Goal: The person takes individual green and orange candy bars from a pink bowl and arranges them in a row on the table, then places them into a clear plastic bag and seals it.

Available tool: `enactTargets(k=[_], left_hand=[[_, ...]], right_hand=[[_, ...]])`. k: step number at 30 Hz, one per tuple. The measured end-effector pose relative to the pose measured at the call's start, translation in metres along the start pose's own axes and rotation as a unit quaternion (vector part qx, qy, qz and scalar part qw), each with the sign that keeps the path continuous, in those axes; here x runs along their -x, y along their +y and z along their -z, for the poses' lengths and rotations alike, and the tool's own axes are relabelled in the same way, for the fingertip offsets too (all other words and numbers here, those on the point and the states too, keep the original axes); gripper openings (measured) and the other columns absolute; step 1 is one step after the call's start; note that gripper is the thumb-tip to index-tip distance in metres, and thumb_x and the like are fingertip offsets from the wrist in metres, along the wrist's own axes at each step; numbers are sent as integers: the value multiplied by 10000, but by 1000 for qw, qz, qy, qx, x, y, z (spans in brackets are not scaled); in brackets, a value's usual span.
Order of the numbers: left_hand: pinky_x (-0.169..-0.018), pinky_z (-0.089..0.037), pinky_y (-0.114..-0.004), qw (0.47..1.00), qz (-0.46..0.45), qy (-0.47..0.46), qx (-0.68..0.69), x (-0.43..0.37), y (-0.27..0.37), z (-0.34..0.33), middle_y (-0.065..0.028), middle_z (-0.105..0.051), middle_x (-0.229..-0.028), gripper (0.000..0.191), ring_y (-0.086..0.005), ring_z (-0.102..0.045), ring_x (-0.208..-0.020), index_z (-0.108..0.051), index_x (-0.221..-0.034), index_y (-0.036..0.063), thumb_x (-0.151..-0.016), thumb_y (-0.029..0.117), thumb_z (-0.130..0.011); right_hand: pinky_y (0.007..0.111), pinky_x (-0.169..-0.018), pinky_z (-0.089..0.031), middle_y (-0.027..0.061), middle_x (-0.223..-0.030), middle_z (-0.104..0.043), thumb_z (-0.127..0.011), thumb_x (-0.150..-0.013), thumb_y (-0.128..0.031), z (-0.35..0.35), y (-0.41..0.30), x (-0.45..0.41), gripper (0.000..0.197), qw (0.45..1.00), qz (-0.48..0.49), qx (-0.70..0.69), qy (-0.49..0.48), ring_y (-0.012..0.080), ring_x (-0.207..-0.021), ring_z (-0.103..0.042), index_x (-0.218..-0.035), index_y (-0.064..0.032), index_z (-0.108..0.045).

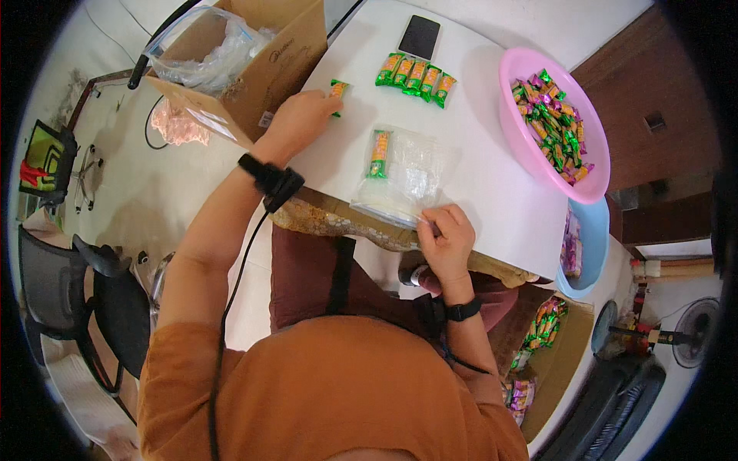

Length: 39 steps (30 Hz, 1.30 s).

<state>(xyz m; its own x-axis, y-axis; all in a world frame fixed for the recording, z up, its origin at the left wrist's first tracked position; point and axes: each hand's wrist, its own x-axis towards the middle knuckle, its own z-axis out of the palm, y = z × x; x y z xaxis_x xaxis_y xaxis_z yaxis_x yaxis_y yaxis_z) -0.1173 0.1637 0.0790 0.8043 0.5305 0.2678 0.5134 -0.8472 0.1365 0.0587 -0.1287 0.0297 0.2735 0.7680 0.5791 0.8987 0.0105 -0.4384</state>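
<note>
At the table's left side, my left hand (305, 118) has its fingertips on a small green-and-orange wrapped snack (339, 89), partly covered by the fingers. My right hand (450, 239) pinches the near right corner of a clear plastic bag (418, 167), which lies flat by the table's front edge. One wrapped snack (379, 152) rests upright in the picture at the bag's left side; whether it is inside or on top, I cannot tell. Beyond the bag, several matching snacks (415, 77) form a slanted side-by-side row.
A dark smartphone (420, 37) lies behind the row on the white table (484, 219). To the right, a pink basin (507, 109) holds many wrapped snacks, above a blue basin (597, 253). A cardboard box (288, 57) with clear plastic bags stands left. Another box (568, 369) sits low right.
</note>
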Motion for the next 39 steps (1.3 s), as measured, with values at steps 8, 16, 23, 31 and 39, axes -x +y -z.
enactTargets(k=[8,16,23,31,39], left_hand=[[-645,-514,-418,974,-50,135,176,127,61,45,-122,-639,-843,309,-324,-627,-772,-697,-1078,105,-794,-2,-637],[-637,-504,-397,954,-143,86,250,158,120,39,-95,-607,-843,324,-296,-606,-763,-664,-1085,121,-774,32,-639],[-627,-513,-404,976,-127,67,161,120,132,11,-79,-586,-798,171,-281,-633,-765,-606,-947,104,-777,93,-618],[-581,-511,-389,991,-66,89,73,96,143,-2,-64,-590,-784,98,-259,-641,-675,-542,-845,104,-793,136,-618],[-781,-451,-412,990,-31,137,24,81,143,7,-93,-562,-1012,398,-244,-569,-1025,-607,-1182,73,-785,106,-595]], right_hand=[[278,-572,-471,84,-774,-592,-728,-821,-30,-7,-1,4,53,999,14,12,27,181,-643,-592,-864,-21,-699],[290,-587,-470,91,-760,-581,-723,-848,-54,-1,-28,-12,67,999,6,6,36,187,-644,-577,-846,-4,-678],[282,-593,-463,88,-771,-569,-708,-857,-28,-1,-31,-8,49,1000,-10,-11,21,180,-642,-553,-851,3,-671],[297,-600,-478,97,-788,-601,-722,-827,-25,-12,-11,7,48,1000,0,8,2,210,-663,-596,-856,-15,-685],[310,-603,-483,100,-774,-611,-722,-796,-17,-15,-7,10,54,1000,-9,0,7,227,-661,-610,-843,-32,-699]])
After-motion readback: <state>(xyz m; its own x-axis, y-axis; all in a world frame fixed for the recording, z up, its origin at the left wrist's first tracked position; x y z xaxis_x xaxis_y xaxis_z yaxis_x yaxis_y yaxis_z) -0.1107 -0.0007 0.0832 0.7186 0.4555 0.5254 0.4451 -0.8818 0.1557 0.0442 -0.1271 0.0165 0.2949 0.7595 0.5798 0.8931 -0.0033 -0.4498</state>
